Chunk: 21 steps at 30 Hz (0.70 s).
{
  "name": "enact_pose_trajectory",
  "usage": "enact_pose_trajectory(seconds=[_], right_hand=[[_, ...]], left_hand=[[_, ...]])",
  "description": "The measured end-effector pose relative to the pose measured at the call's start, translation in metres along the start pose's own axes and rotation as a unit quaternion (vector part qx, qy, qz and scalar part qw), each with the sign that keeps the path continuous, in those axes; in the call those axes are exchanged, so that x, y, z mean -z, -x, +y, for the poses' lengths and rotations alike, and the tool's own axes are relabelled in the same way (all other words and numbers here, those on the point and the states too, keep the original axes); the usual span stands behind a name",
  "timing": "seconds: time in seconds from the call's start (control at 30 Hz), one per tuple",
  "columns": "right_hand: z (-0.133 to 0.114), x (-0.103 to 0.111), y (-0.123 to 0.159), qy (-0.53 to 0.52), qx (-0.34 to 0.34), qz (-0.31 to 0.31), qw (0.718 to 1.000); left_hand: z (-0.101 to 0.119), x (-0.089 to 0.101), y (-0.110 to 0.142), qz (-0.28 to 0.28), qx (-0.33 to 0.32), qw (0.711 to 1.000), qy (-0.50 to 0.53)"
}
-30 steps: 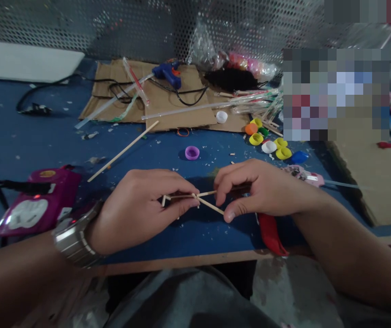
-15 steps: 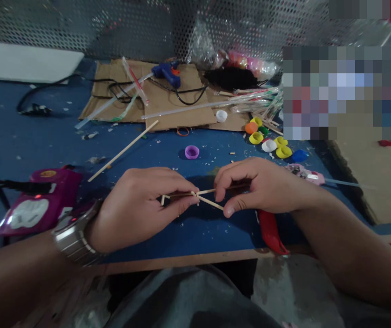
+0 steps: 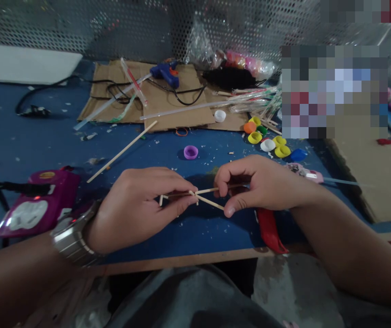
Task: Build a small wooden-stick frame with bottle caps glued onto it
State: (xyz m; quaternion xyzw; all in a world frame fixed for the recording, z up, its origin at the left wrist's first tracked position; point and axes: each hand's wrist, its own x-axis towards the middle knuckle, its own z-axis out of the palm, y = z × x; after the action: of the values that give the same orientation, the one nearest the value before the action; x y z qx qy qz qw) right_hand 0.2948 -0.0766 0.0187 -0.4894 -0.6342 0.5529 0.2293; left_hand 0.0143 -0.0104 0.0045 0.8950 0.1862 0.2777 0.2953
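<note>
Thin wooden sticks (image 3: 210, 202), joined or crossed near the middle, are held just above the blue tabletop (image 3: 130, 248). My left hand (image 3: 147, 207) pinches them at the crossing between thumb and forefinger. From there two sticks spread toward my right hand (image 3: 253, 187), whose thumb and fingers are closed on their far ends. Part of the sticks is hidden behind my fingers. A purple bottle cap (image 3: 190, 152) lies just beyond my hands, and a longer loose stick (image 3: 122, 151) rests to the left.
A magenta power box (image 3: 38, 202) with cables stands at the left. Behind lie cardboard (image 3: 178, 109), a blue glue gun (image 3: 165, 74) and several coloured caps (image 3: 255, 137). A red object (image 3: 270, 232) sits under my right wrist, near the table edge. More cardboard (image 3: 376, 182) is at the right.
My hands and the sticks keep nearly the same pose. The right fingers have shifted very slightly on the upper stick, and the whole view has moved a little.
</note>
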Motion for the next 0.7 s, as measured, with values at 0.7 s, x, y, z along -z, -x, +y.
enact_pose_trajectory(seconds=[0.7], right_hand=[[-0.0005,0.0061,-0.0005,0.083,0.033,0.096,0.991]], left_hand=[[0.0002,0.0024,-0.0010,0.002,0.010,1.000,-0.023]])
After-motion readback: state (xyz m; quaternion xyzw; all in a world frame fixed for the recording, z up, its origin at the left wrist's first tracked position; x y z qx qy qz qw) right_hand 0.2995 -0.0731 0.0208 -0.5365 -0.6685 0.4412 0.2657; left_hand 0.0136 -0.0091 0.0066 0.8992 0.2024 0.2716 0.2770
